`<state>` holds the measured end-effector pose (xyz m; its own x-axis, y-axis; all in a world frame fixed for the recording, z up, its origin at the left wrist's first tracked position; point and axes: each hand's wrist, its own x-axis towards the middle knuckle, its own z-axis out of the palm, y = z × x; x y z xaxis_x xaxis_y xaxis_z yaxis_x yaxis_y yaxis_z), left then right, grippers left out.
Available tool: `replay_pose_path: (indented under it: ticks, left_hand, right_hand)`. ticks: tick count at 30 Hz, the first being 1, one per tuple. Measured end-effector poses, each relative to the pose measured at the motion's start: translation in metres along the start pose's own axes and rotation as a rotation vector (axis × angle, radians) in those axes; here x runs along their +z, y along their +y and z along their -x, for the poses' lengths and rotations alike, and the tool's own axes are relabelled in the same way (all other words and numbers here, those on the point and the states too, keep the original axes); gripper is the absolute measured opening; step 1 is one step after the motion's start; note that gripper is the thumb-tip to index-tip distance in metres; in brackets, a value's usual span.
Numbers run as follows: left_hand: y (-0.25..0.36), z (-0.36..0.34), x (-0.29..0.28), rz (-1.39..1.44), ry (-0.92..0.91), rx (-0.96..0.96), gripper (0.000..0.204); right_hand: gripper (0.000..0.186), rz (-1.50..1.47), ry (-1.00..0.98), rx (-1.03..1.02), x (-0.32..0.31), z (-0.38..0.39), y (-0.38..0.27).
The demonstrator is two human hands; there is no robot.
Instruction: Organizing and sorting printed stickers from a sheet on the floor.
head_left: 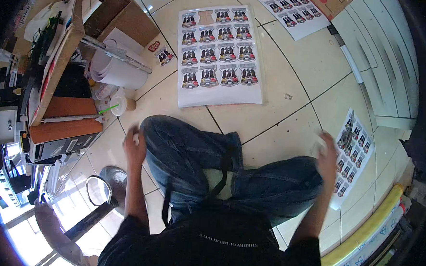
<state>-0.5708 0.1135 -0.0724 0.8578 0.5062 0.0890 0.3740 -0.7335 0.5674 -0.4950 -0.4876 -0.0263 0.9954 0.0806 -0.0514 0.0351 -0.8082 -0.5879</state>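
Observation:
My left hand [135,145] hangs beside my left knee, its fingers loosely apart, with nothing seen in it. Over by my right knee, my right hand [326,156] is smeared by motion, so its fingers do not show clearly. Nearest to it lies a white sheet of printed stickers [352,165]. A small greyish object [347,135] rests on that sheet's upper part; its kind is unclear. In front of my crossed legs is a larger stack of sticker sheets [219,96], where one spot in the top row is bare. Two loose stickers [164,56] lie left of the stack.
More sticker sheets [291,12] lie at the far right, beside a white drawer cabinet [380,60]. To the left are a cardboard box [136,25], a roll of white paper [120,63] and a cup with a green straw [123,105]. Long rolls [366,232] lie at the lower right.

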Motion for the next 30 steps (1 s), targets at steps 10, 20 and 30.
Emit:
replay_pose_path:
  ticks: [10,20,30]
  left_hand:
    - [0.074,-0.129,0.201,-0.18,-0.348,0.041,0.072]
    - [0.1,-0.056,0.155,-0.332,-0.725,0.063,0.08]
    - [0.164,-0.002,0.178,-0.081,-0.618,0.812,0.056]
  right_hand:
    - [0.075,0.509,-0.272,-0.123,0.239,-0.102,-0.1]
    - [0.08,0.514,-0.619,-0.061,0.198,0.011,-0.081]
    - [0.049,0.563,-0.552,-0.025,0.176,-0.017,-0.071]
